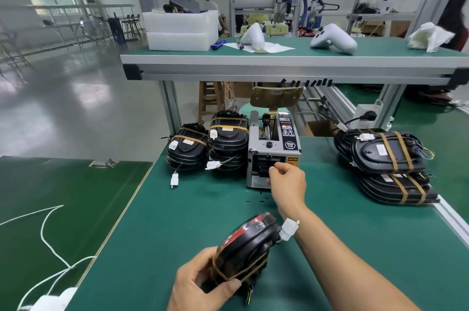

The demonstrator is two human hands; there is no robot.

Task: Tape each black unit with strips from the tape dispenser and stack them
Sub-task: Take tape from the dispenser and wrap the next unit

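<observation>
My left hand (200, 282) grips a black unit (247, 249) tilted on edge above the green mat, near the front. One brown tape strip crosses the unit, and a white connector (289, 229) sticks out of its top. My right hand (288, 184) reaches to the outlet of the grey tape dispenser (272, 151), its fingers curled at the slot; whether they pinch a strip is hidden. Taped black units stand in two stacks (206, 144) left of the dispenser. Another stack (388, 163) lies to the right.
A raised shelf (291, 59) spans the back of the bench, carrying white foam boxes, white housings and cloth. Short black tape pieces hang from the shelf's front rail (307, 82). A white cable (48, 237) trails over the dark green table at left. A person stands far back.
</observation>
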